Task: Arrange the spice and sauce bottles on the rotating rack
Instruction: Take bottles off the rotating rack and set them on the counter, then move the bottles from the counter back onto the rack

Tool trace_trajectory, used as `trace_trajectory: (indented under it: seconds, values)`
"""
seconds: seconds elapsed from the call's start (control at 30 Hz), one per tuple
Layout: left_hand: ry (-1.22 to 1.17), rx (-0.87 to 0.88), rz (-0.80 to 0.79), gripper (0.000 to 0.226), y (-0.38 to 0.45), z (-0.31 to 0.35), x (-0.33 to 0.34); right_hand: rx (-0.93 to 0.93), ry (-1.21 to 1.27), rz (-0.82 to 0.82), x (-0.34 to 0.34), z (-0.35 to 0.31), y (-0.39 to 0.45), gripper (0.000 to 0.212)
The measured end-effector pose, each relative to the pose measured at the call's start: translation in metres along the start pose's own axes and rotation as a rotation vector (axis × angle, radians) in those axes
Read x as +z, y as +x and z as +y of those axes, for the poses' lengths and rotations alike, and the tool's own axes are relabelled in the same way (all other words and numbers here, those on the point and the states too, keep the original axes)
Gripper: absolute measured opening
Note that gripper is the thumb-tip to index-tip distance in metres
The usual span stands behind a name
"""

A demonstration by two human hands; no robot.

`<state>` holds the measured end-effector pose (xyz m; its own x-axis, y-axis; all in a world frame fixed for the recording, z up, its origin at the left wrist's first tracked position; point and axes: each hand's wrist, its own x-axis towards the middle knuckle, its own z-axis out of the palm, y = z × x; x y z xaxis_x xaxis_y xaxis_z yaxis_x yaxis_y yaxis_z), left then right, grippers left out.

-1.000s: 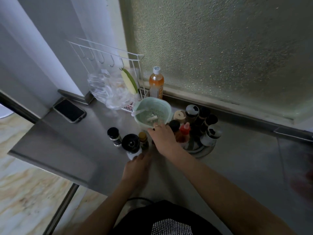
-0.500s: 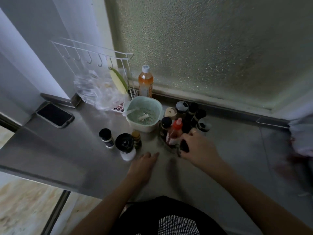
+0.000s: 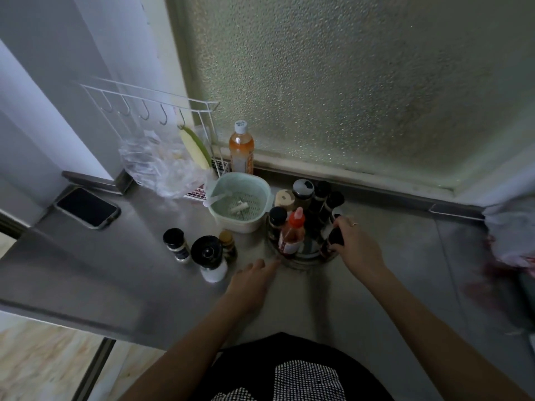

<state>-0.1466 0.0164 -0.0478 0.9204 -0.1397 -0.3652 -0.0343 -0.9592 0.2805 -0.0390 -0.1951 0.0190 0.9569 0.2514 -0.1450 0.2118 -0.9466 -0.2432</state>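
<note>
A round metal rotating rack [image 3: 301, 257] stands on the steel counter and carries several bottles, among them a red-capped sauce bottle [image 3: 292, 234] at its front. My right hand [image 3: 356, 247] is shut on a dark-capped bottle [image 3: 333, 241] at the rack's right front edge. My left hand [image 3: 254, 277] lies flat on the counter, fingers apart, just left of the rack. Left of it three bottles stand off the rack: a black-capped jar [image 3: 176, 244], a large black-topped grinder [image 3: 210, 257] and a small amber bottle [image 3: 227, 244].
A pale green strainer bowl [image 3: 240, 202] sits behind the loose bottles. An orange drink bottle [image 3: 241, 149], a white wire hook rack [image 3: 150, 111] and a plastic bag [image 3: 162, 166] stand at the back. A phone [image 3: 86, 208] lies at the left. The counter's front edge runs below it.
My right hand moved from the bottles left of the rack across to the rack's right front, carrying a dark-capped bottle. My left hand stayed flat on the counter.
</note>
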Motion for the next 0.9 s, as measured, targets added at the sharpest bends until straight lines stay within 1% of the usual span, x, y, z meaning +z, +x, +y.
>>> trace_trajectory:
  seconds: [0.07,0.13,0.17,0.2,0.23,0.27,0.3,0.33,0.4,0.47,0.53,0.6,0.67,0.7,0.77,0.83,0.9]
  values:
    - [0.007,-0.005,-0.021,0.059,-0.001,0.001,0.001,-0.023,-0.007,0.067,-0.012,-0.011,-0.004,0.046]
    - [0.015,-0.013,-0.041,0.058,-0.004,0.001,0.002,-0.084,0.095,0.209,-0.028,-0.038,-0.012,0.037]
    - [0.022,-0.016,-0.052,0.058,-0.006,0.001,0.003,-0.150,0.170,0.269,-0.037,-0.057,-0.016,0.033]
    - [0.028,-0.019,-0.061,0.058,-0.008,-0.001,0.005,-0.239,0.245,0.285,-0.043,-0.078,-0.020,0.031]
    - [0.031,-0.026,-0.069,0.058,-0.011,-0.004,0.007,-0.347,0.298,0.250,-0.047,-0.099,-0.023,0.029]
    - [0.029,-0.035,-0.070,0.057,-0.014,-0.007,0.009,-0.454,0.304,0.168,-0.045,-0.120,-0.025,0.029]
    - [0.019,-0.051,-0.064,0.055,-0.018,-0.011,0.010,-0.538,0.259,0.061,-0.039,-0.141,-0.026,0.031]
    - [0.004,-0.072,-0.050,0.050,-0.023,-0.015,0.011,-0.600,0.192,-0.037,-0.027,-0.158,-0.025,0.034]
    - [-0.020,-0.143,0.012,0.033,-0.033,-0.020,0.010,-0.654,0.057,-0.182,0.005,-0.180,-0.015,0.043]
    - [-0.046,-0.242,0.081,0.024,-0.046,-0.027,0.006,-0.644,-0.034,-0.260,0.034,-0.188,-0.004,0.051]
    - [-0.097,-0.347,0.115,0.023,-0.059,-0.037,0.006,-0.600,-0.048,-0.274,0.050,-0.191,0.002,0.055]
    - [-0.189,-0.442,0.177,0.018,-0.068,-0.047,0.010,-0.553,-0.054,-0.211,0.059,-0.191,0.003,0.045]
    - [-0.333,-0.546,0.298,0.014,-0.074,-0.053,0.014,-0.535,-0.035,-0.162,0.063,-0.186,0.001,0.034]
    - [-0.402,-0.595,0.352,0.016,-0.076,-0.056,0.014,-0.529,-0.007,-0.157,0.061,-0.182,-0.003,0.030]
    - [-0.488,-0.659,0.413,0.032,-0.075,-0.061,0.013,-0.523,0.068,-0.146,0.051,-0.168,-0.014,0.023]
    - [-0.556,-0.661,0.447,0.053,-0.070,-0.063,0.008,-0.470,0.146,-0.161,0.033,-0.144,-0.029,0.019]
    - [-0.645,-0.639,0.498,0.065,-0.063,-0.060,0.001,-0.359,0.217,-0.149,0.007,-0.113,-0.043,0.019]
